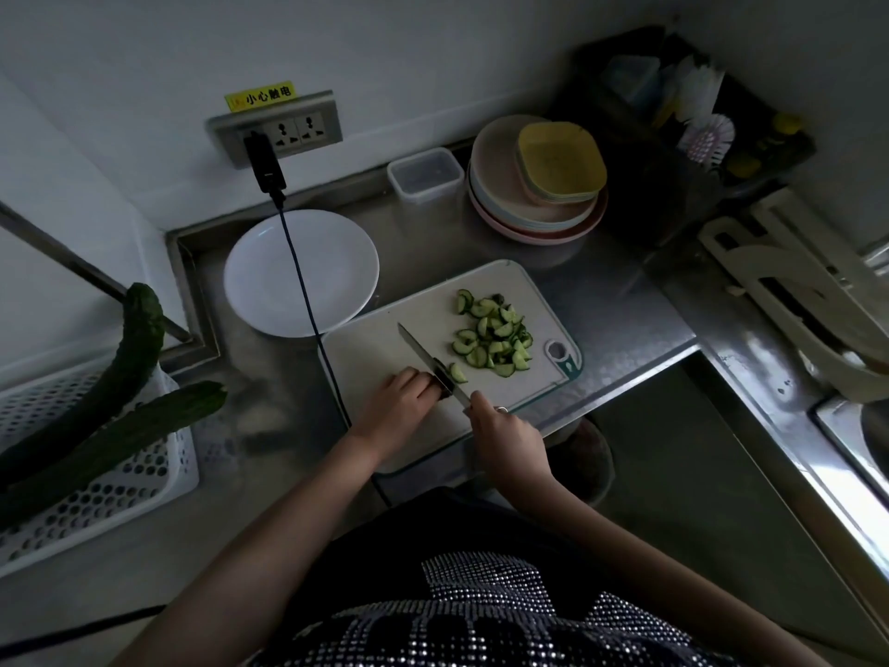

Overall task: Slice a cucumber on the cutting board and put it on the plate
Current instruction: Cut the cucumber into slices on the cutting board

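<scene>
Cucumber slices (pixel 495 334) on cutting board (pixel 385 349); plate (pixel 269 276) bare.

Dim, underexposed; glare on steel counter (pixel 769 454) at rt; wide-angle bend at edges.

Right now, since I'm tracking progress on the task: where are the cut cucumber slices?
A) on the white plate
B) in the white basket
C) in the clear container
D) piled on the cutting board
D: the cucumber slices lie heaped on the cutting board, right of the knife, while the white plate holds none.
</scene>
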Demonstrator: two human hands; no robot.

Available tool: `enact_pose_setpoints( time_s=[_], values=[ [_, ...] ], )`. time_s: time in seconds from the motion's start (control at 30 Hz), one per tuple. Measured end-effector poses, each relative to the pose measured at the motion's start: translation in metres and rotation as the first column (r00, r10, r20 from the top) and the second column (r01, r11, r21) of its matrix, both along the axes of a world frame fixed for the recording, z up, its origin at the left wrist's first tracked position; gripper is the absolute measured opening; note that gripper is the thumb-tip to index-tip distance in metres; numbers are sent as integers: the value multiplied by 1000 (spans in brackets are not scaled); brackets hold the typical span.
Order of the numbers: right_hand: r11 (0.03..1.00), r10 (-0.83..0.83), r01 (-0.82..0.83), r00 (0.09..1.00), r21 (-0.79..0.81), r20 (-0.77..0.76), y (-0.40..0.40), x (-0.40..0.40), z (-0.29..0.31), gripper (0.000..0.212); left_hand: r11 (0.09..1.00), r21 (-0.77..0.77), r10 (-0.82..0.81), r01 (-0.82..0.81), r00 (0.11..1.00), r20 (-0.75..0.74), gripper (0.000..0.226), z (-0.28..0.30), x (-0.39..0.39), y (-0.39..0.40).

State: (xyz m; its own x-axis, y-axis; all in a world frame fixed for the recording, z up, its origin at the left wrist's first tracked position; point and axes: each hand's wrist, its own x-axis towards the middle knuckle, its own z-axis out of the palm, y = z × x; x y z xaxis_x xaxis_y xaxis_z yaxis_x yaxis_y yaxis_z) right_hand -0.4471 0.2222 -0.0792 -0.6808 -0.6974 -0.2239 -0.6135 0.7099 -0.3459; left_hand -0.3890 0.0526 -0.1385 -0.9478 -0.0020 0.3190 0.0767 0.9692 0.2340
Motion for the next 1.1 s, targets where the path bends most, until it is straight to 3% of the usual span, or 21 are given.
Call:
enact_pose_setpoints(
  time_s=[0.23, 0.43, 1.1],
  values=[
    [996, -15, 11, 999, 87, 48, 4, -3, -9, 7, 1000, -28, 12, -11, 999, 43, 28, 0, 2, -1],
    [1000, -2, 2, 1000, 17, 17, 1, -1, -2, 17, 1000, -7, 18, -18, 999, 49, 25, -2, 1, 0],
    [991, 100, -96, 994, 97, -35, 1, 0, -6, 17, 1000, -19, 10, -9, 999, 34, 22, 2, 2, 1]
  ],
)
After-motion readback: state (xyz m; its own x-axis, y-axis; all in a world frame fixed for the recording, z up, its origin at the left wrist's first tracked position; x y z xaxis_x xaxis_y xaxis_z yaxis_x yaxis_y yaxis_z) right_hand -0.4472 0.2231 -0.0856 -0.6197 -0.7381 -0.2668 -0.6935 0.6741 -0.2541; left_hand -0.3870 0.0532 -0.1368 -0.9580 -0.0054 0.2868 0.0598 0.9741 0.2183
